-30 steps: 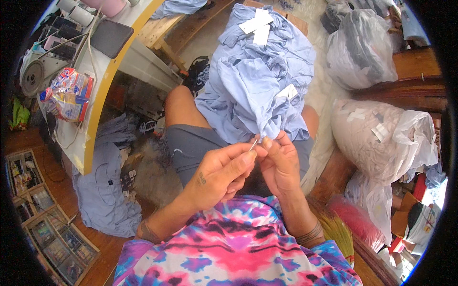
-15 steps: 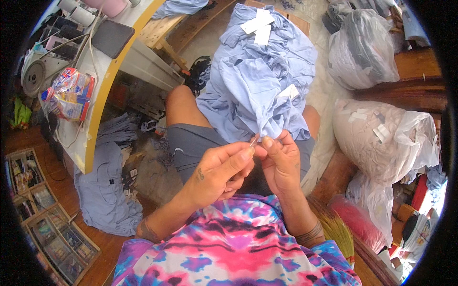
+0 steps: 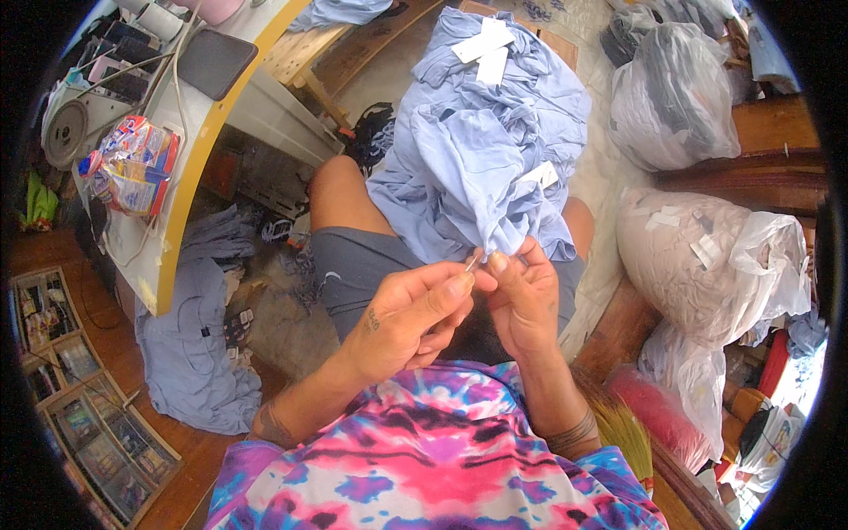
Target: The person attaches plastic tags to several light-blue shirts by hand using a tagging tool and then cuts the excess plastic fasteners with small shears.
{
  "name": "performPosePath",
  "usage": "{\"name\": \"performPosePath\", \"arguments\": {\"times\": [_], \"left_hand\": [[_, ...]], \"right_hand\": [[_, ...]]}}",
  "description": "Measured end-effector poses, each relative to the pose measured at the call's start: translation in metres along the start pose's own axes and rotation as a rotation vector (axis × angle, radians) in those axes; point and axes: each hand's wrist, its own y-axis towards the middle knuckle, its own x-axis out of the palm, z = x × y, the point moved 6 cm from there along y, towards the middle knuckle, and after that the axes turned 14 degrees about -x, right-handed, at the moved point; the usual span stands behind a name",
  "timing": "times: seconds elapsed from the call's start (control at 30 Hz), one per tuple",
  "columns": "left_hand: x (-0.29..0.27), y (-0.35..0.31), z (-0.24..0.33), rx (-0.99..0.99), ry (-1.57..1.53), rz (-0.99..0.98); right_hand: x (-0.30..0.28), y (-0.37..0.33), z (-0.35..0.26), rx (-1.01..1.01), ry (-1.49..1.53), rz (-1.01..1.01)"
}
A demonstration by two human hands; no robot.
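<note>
A heap of light blue garments [image 3: 495, 132] lies over and between my knees, with white paper tags [image 3: 484, 49] on its far part and another tag [image 3: 539, 175] at its right side. My left hand [image 3: 420, 309] is closed, with a small slim tool [image 3: 474, 261] pinched between thumb and forefinger; its exact kind is too small to tell. Close beside it, my right hand [image 3: 523, 296] pinches the near end of the blue cloth. Both hands meet at this gathered bit of fabric, and the fingertips hide the exact point of contact.
At the left stands a yellow-edged table [image 3: 190, 168] with a dark flat device [image 3: 218, 64], a plastic food packet [image 3: 132, 168] and cables. Blue clothes [image 3: 194, 344] lie below it, near a compartment case [image 3: 88, 397]. Stuffed clear bags [image 3: 707, 256] line the right side.
The view has shifted very slightly. Both hands keep nearly the same pose at the cloth, and the slim tool is still in my left hand.
</note>
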Motion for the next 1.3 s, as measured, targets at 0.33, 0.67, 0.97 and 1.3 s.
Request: {"name": "performPosePath", "arguments": {"times": [0.33, 0.67, 0.97, 1.3], "left_hand": [[-0.001, 0.001, 0.001, 0.040, -0.051, 0.026], [-0.008, 0.008, -0.007, 0.057, -0.165, 0.005], [-0.020, 0.012, -0.007, 0.036, -0.039, 0.143], [-0.030, 0.014, -0.012, -0.139, -0.141, 0.041]], "right_hand": [[-0.009, 0.005, 0.000, -0.090, -0.181, -0.031], [-0.006, 0.012, -0.007, -0.147, -0.322, -0.149], [-0.008, 0.016, -0.005, -0.157, -0.443, -0.236], [-0.006, 0.028, -0.014, -0.133, -0.624, -0.545]]}}
